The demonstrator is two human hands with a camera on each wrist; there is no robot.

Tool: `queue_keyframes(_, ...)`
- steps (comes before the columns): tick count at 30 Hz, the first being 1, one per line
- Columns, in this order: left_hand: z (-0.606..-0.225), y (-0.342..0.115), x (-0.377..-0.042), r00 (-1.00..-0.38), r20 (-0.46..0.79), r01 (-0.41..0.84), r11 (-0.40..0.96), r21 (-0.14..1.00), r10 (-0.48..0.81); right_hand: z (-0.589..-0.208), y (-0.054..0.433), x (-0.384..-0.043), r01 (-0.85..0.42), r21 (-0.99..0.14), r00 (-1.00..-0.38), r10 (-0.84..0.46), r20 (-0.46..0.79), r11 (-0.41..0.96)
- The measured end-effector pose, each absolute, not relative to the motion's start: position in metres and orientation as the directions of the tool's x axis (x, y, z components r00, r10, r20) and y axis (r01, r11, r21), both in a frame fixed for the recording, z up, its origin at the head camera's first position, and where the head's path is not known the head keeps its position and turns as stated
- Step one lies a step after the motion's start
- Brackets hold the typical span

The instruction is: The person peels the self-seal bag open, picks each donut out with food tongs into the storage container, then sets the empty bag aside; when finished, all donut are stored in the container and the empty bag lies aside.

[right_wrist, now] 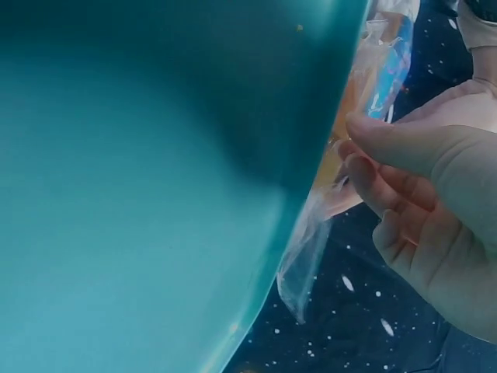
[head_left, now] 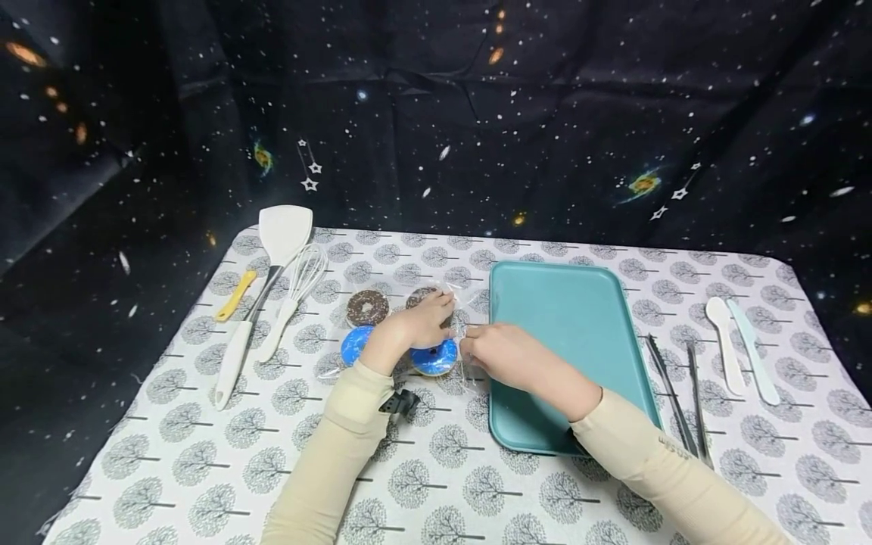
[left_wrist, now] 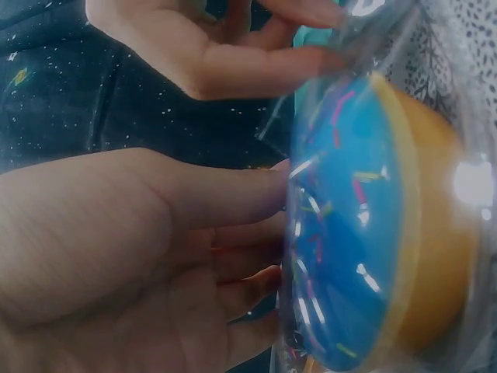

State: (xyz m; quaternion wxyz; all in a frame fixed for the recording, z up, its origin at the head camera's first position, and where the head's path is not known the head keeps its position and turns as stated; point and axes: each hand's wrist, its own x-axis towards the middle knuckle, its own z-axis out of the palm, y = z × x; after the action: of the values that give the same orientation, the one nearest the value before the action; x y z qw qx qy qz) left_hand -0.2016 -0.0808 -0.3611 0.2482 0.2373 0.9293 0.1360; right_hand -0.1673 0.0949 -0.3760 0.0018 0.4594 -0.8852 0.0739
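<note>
A clear plastic bag (head_left: 395, 291) lies flat left of the tray, with doughnuts inside it. Two have chocolate icing, one at the left (head_left: 368, 308) and one partly covered by a hand; two are blue, a left one (head_left: 354, 345) and a right one (head_left: 436, 359). My left hand (head_left: 417, 324) reaches over the bag's right side, its fingers and thumb touching the plastic by the right-hand doughnuts. In the left wrist view, coloured sprinkles show on the blue doughnut (left_wrist: 349, 225). At the bag's right edge my right hand (head_left: 507, 356) pinches the plastic (right_wrist: 304, 264) between thumb and forefinger.
A teal tray (head_left: 565, 325) lies under my right forearm. Left are a white spatula (head_left: 282, 231), a whisk (head_left: 306, 272) and a yellow-handled tool (head_left: 236, 295). Right are dark tongs (head_left: 671, 393), a white spoon (head_left: 725, 344) and a pale blue knife (head_left: 752, 352).
</note>
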Motion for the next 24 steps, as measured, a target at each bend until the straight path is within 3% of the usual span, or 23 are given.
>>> queue_keyframes(18,-0.362,-0.082,-0.203,-0.768,-0.389,0.375,0.85,0.369,0.508,-0.37,0.12,-0.164,-0.852,-0.078,-0.522,-0.851,0.057,0.517)
queue_keyframes(24,-0.363,-0.083,-0.204,-0.76,-0.38,0.377,0.834,0.403,0.527,-0.371,0.128,-0.167,-0.859,-0.139,-0.506,-0.859,0.079,0.493)
